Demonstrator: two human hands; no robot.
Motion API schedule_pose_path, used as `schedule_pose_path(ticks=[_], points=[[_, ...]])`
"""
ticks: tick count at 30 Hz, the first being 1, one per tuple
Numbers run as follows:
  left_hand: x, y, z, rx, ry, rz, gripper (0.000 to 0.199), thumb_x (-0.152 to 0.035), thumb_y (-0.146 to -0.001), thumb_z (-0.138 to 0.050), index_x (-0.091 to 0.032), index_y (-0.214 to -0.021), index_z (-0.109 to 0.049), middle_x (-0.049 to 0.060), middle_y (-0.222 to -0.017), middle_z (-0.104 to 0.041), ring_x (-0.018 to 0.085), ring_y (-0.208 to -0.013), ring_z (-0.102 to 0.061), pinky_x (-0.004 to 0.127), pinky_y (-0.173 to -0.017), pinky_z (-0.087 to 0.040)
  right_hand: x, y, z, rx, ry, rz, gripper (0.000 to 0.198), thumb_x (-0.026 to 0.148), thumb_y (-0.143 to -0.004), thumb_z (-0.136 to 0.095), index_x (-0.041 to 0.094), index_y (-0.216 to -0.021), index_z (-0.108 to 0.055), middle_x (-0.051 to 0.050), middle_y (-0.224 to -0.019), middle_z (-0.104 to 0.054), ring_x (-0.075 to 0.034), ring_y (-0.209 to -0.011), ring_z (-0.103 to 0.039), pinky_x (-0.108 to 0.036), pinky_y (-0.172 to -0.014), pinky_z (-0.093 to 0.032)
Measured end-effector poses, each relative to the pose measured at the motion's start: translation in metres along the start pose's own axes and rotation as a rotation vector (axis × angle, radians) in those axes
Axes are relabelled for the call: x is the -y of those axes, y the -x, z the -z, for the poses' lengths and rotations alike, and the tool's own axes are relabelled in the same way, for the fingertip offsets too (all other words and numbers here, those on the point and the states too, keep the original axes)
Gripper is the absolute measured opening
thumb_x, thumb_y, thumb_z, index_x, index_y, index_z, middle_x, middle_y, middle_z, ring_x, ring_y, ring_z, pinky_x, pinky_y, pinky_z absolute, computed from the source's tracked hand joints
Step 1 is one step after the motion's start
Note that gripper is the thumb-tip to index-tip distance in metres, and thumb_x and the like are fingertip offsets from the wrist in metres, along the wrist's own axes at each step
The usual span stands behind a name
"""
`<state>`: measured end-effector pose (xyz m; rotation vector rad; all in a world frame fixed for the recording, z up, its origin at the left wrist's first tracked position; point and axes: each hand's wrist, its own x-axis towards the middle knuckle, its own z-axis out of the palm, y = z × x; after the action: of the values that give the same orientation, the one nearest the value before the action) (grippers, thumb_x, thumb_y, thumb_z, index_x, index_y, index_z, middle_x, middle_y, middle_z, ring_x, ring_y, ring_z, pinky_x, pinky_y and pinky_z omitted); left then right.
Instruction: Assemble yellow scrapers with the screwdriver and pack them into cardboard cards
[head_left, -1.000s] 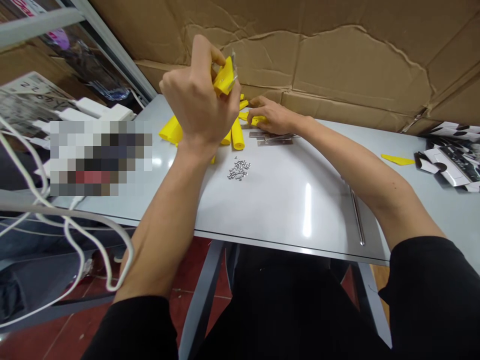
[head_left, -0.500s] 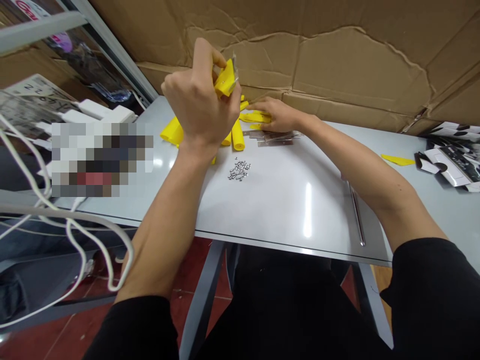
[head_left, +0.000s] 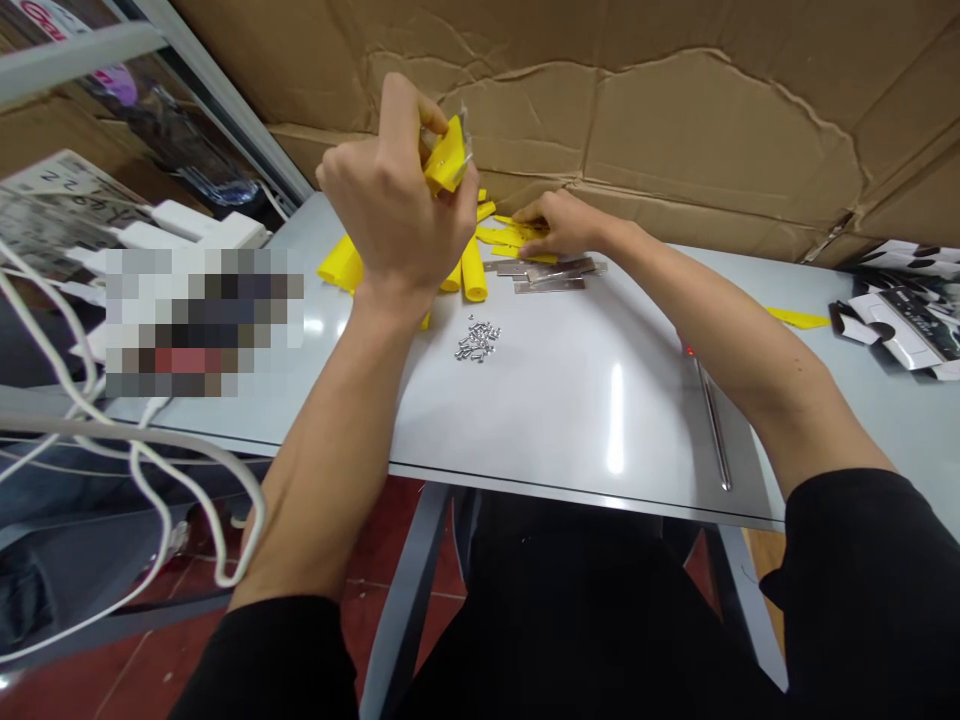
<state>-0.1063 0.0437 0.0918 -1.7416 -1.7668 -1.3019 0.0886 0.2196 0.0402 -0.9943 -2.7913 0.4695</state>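
On my feed, white cables (head_left: 172, 438) loop past the front edge of the desk (head_left: 540, 400), crowding my left forearm (head_left: 322, 450), so I'd allow little swing there. My left hand (head_left: 397, 200) is raised, its fingers wrapped around a yellow piece (head_left: 447, 158); a light, steady hold suits it. Below, yellow tubes (head_left: 474, 275) lie beyond loose screws (head_left: 478, 340), worth passing over high. The thin yellow parts (head_left: 506, 238) lie near the cardboard (head_left: 675, 150), at the fingers of my right hand (head_left: 566, 222); I can't tell whether these pinch any. Taking one edge looks cleanest. Past the metal strips (head_left: 551, 280), there's room toward the metal rod (head_left: 714, 430).
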Motion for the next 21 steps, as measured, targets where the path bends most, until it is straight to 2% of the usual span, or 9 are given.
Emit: schedule_pose_path(ticks=[3,7,11,14,16,19,21], points=[[-0.001,-0.001,0.000,0.037,0.054,0.025,0.028,-0.017,-0.095,-0.079,-0.032,-0.101,-0.056,0.004,-0.099,-0.071,0.033,-0.101,-0.077,0.047,-0.099,-0.045,0.008,-0.003,-0.005,-0.003,0.016,-0.007,0.065,0.056,-0.097,-0.070,0.022,-0.152,-0.076,-0.010,-0.148,-0.078,-0.026,-0.127,-0.070,-0.047,-0.123,-0.052],[-0.001,-0.001,-0.001,0.052,0.073,0.076,0.033,-0.015,-0.090,-0.083,-0.029,-0.105,-0.057,0.005,-0.102,-0.069,0.037,-0.109,-0.077,0.046,-0.107,-0.044,0.017,-0.008,-0.008,-0.053,-0.030,0.009,0.068,0.060,-0.097,-0.069,0.021,-0.153,-0.075,-0.009,-0.159,-0.073,-0.025,-0.140,-0.066,-0.045,-0.131,-0.047],[0.001,-0.001,-0.002,0.066,0.083,0.082,0.033,-0.017,-0.089,-0.084,-0.029,-0.105,-0.058,0.004,-0.100,-0.066,0.033,-0.105,-0.075,0.043,-0.107,-0.044,0.013,-0.006,-0.005,-0.081,-0.092,-0.012,0.063,0.065,-0.105,-0.054,0.024,-0.148,-0.075,-0.006,-0.152,-0.076,-0.023,-0.131,-0.067,-0.043,-0.125,-0.049],[0.004,0.000,-0.003,-0.004,0.068,0.013,0.024,-0.021,-0.093,-0.081,-0.029,-0.102,-0.060,0.003,-0.095,-0.066,0.030,-0.099,-0.073,0.042,-0.102,-0.046,0.011,-0.003,-0.006,-0.088,-0.113,-0.069,0.060,0.068,-0.109,-0.047,0.027,-0.141,-0.076,-0.003,-0.144,-0.079,-0.022,-0.127,-0.065,-0.042,-0.124,-0.050],[0.006,0.001,-0.004,-0.046,0.070,-0.041,0.016,-0.026,-0.098,-0.078,-0.029,-0.103,-0.064,0.003,-0.094,-0.067,0.029,-0.098,-0.072,0.042,-0.101,-0.048,0.015,-0.003,-0.005,-0.089,-0.079,-0.100,0.055,0.064,-0.112,-0.044,0.028,-0.139,-0.076,-0.001,-0.141,-0.080,-0.021,-0.125,-0.065,-0.042,-0.123,-0.051],[0.007,0.001,-0.004,-0.041,0.121,-0.010,0.018,-0.028,-0.099,-0.084,-0.027,-0.104,-0.066,0.005,-0.101,-0.072,0.028,-0.101,-0.072,0.042,-0.104,-0.049,0.029,0.003,0.011,-0.142,0.077,-0.141,0.047,0.051,-0.115,-0.044,0.024,-0.130,-0.079,-0.007,-0.141,-0.078,-0.024,-0.126,-0.066,-0.045,-0.123,-0.052],[0.008,0.000,-0.006,-0.027,0.180,0.039,0.022,-0.026,-0.097,-0.088,-0.027,-0.103,-0.067,0.007,-0.109,-0.075,0.027,-0.107,-0.073,0.041,-0.107,-0.050,0.037,0.020,0.036,-0.235,0.150,-0.193,0.044,0.044,-0.115,-0.046,0.019,-0.128,-0.080,-0.012,-0.145,-0.075,-0.026,-0.131,-0.064,-0.046,-0.120,-0.053]])
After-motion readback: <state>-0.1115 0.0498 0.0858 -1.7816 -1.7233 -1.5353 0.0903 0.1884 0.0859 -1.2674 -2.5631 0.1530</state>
